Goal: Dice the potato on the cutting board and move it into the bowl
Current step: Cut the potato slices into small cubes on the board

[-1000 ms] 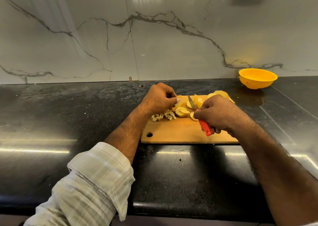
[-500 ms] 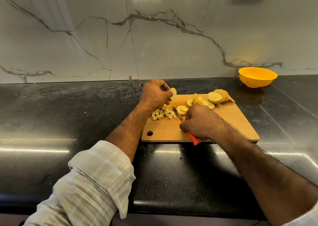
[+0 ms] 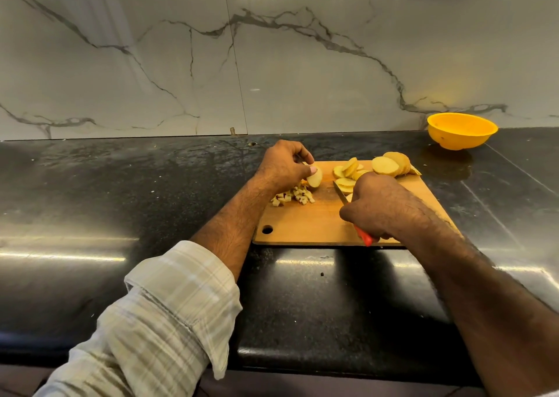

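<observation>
On the wooden cutting board (image 3: 314,221), the left hand (image 3: 282,166) pinches 1 potato slice (image 3: 314,178) between thumb and fingers (image 3: 313,170), holding it above the pile of diced pieces (image 3: 292,197), probably to bring it to the bare middle of the board for cutting. The right hand (image 3: 373,206) has its fingers clenched around the red handle of the knife (image 3: 365,238); the blade points away from the person toward the remaining slices (image 3: 352,174), kept clear of the left hand. The uncut potato end (image 3: 396,162) lies at the far edge of the board. The yellow bowl (image 3: 462,130) stands on the bench (image 3: 121,203), well apart to the right, and appears to hold nothing yet. Dicing is judged partly complete.
</observation>
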Demonstrator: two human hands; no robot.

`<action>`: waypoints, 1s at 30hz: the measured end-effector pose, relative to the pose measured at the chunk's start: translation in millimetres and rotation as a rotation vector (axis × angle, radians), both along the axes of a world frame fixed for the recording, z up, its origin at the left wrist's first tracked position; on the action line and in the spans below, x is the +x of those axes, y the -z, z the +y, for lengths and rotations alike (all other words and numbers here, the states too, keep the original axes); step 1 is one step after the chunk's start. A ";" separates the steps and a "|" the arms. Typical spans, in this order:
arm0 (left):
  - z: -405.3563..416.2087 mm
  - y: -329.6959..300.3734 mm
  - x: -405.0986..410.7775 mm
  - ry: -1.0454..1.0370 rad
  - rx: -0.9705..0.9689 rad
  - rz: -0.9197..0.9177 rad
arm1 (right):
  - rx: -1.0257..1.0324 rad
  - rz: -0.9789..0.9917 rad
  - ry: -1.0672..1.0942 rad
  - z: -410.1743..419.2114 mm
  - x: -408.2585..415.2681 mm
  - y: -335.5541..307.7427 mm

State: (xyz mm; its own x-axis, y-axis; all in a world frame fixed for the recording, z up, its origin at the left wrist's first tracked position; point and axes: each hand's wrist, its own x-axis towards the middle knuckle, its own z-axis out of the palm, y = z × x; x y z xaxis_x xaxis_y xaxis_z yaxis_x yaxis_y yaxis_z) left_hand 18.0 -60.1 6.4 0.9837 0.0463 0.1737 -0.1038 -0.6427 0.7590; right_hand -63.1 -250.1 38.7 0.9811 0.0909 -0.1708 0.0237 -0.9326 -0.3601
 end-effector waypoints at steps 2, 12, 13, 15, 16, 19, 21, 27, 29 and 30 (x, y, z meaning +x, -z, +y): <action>-3.4 3.0 0.0 0.013 0.021 0.010 | 0.007 0.006 -0.005 2.1 0.2 1.4; -6.9 4.6 -1.7 0.098 0.423 -0.038 | 0.009 -0.037 0.015 2.7 7.2 5.8; -6.7 4.4 -2.3 0.095 0.438 -0.046 | 0.007 -0.038 0.021 2.0 7.7 5.6; -7.0 3.9 -2.5 0.092 0.474 -0.047 | -0.001 -0.040 0.028 0.8 8.1 5.6; -7.2 3.5 -2.4 0.107 0.485 -0.035 | -0.003 -0.042 0.027 0.5 8.2 5.7; -7.2 -1.5 -3.6 0.125 0.552 -0.026 | 0.001 -0.051 0.021 0.7 8.7 5.8; -5.1 -6.4 -5.1 0.095 0.651 -0.064 | 0.000 -0.054 0.016 1.9 7.8 4.7; 0.5 -13.4 -9.4 0.147 0.711 -0.125 | 0.013 -0.038 -0.033 8.6 4.0 4.8; 0.3 -11.4 -9.7 0.211 0.678 -0.064 | -0.017 -0.058 -0.058 6.9 3.8 5.2; -0.7 -9.8 -9.6 0.234 0.685 -0.027 | -0.032 -0.066 -0.069 5.5 3.0 4.1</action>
State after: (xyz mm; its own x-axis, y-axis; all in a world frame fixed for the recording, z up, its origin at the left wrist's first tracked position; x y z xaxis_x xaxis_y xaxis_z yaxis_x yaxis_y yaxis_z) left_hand 8.3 -60.8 16.3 0.9495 -0.2926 0.1128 -0.3096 -0.9320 0.1886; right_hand -60.1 -244.6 34.6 0.9819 0.1545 -0.1097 0.1113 -0.9389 -0.3258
